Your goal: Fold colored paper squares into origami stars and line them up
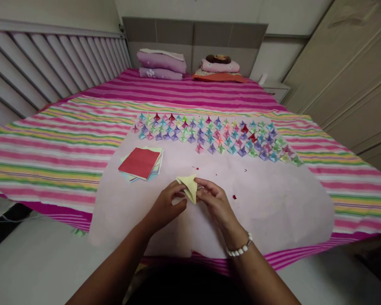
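A pale yellow sheet of origami paper (190, 185), folded into pointed flaps, is held up between my two hands above a pale mat. The fingers of my left hand (169, 201) are bent at its left flap, with the thumb below and a little apart. On the other side, my right hand (214, 201), with a white bead bracelet at the wrist, pinches the right edge between thumb and fingers. To the left lies a stack of square paper (139, 163) with a red sheet on top. Several rows of small folded paper pieces (211, 147) in many colours stand beyond my hands.
The pale mat (273, 199) covers the front of a bed with a striped sheet (51, 148). Small red scraps (234, 197) lie on the mat. Folded bedding (161, 63) is piled at the headboard (190, 40). A slatted rail (66, 59) runs along the left.
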The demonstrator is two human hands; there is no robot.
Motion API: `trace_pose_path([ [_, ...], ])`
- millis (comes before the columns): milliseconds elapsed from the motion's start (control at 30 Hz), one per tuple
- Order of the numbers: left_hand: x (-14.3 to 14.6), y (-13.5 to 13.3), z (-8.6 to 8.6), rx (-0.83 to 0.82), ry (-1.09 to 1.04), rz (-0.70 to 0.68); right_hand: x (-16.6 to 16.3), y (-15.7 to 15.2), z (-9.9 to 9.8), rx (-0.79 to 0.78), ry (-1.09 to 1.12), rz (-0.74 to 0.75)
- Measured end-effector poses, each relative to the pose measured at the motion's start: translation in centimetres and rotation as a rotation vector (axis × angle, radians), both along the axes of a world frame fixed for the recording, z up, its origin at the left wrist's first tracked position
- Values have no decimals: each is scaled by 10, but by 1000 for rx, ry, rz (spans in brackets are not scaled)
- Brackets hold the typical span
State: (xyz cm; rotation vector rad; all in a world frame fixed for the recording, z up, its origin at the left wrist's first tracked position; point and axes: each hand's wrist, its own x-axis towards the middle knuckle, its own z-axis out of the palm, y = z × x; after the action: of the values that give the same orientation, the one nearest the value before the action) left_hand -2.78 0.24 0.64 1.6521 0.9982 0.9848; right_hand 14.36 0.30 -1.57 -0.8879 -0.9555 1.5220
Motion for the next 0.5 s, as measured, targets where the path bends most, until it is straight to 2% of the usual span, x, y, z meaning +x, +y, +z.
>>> trace_pose_path([
  [100, 2, -4, 5, -188, -101, -3, -2, 0, -2, -4, 22, -5],
  [267, 13, -7, 6, -360, -172, 161, -8, 0, -6, -28, 82, 15],
  [367, 13, -6, 2, -344, -186, 128, -8, 0, -7, -29, 100, 30],
  [500, 8, -6, -1, -155, -13, 58, -5, 2, -10, -28, 74, 34],
])
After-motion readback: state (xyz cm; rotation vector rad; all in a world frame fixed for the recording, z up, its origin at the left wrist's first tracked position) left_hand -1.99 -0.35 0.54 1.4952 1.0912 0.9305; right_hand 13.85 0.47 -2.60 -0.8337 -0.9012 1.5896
